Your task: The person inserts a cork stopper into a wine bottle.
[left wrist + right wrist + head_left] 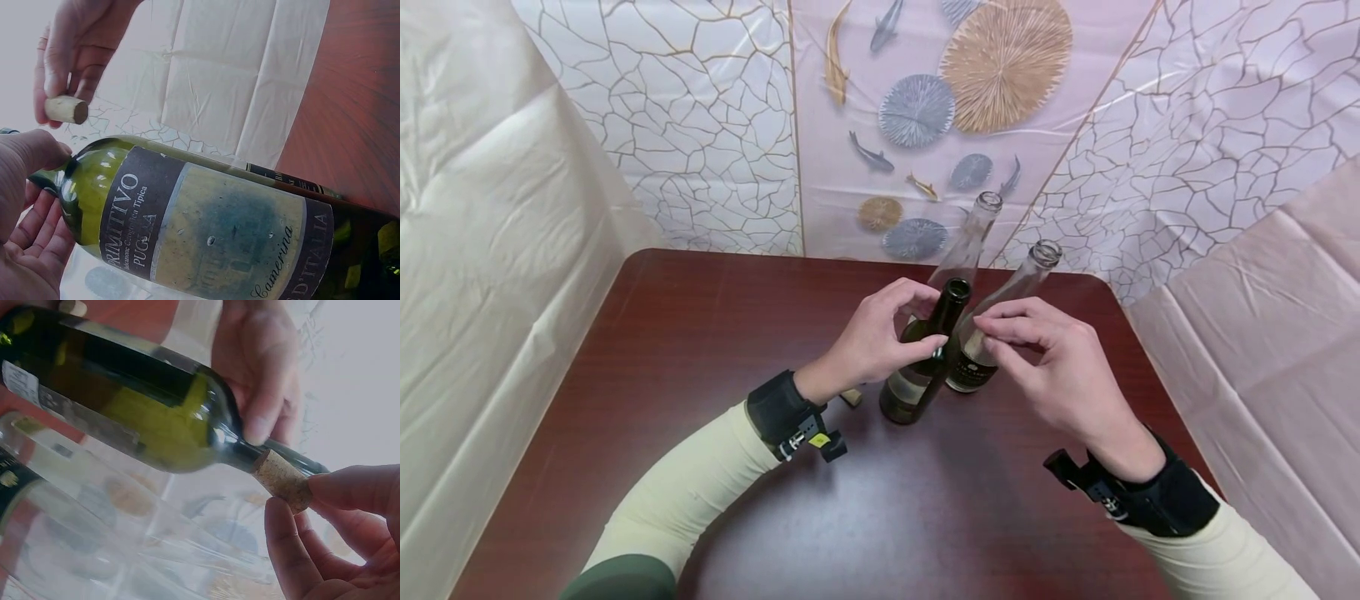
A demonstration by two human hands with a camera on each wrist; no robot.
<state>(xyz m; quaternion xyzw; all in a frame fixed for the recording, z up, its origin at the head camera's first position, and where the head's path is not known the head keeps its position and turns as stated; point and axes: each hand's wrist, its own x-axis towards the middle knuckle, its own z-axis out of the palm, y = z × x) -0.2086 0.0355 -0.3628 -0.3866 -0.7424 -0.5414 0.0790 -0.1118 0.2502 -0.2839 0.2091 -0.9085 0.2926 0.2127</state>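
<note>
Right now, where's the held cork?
In the right wrist view, the held cork is right of centre, pinched by the right hand, overlapping the neck of the green bottle.

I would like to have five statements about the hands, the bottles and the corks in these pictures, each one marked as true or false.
1. The right hand pinches a cork. True.
2. The left hand holds a clear bottle. False: it holds the green bottle around the neck.
3. Two clear bottles stand on the table. True.
4. The green bottle is closed with a cork. False: its mouth is open.
5. A second cork lies on the table. True.
</note>
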